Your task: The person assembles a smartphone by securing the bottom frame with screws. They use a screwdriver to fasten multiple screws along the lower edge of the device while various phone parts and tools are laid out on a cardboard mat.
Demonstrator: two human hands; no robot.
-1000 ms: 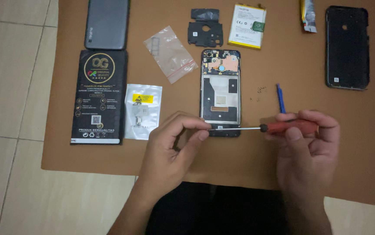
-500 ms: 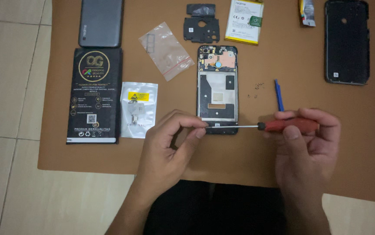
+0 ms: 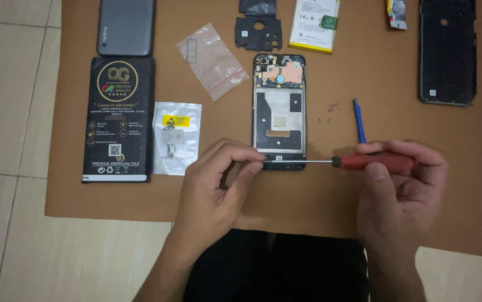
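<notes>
Brown card covers a pale tiled floor and serves as the work mat, keeping small parts from rolling into the tile joints. Nearest the person, the right hand is closed around the red handle of a screwdriver, holding it level and low over the mat. Its thin shaft runs leftward to the left hand, whose thumb and forefinger pinch the tip, seemingly to steady or handle something tiny there; what sits at the tip is too small to tell.

Just beyond the fingers lies the opened phone, face down with its back removed, bottom edge almost touching the shaft, so its screw holes stay within easy reach. A few loose screws sit to its right, near a blue pry tool.

Left of the phone rest a silver pouch and a black box. Farther off are a clear bag, a black cover plate, a battery, a grey back cover and a black frame. Nothing lies between the hands and the phone.
</notes>
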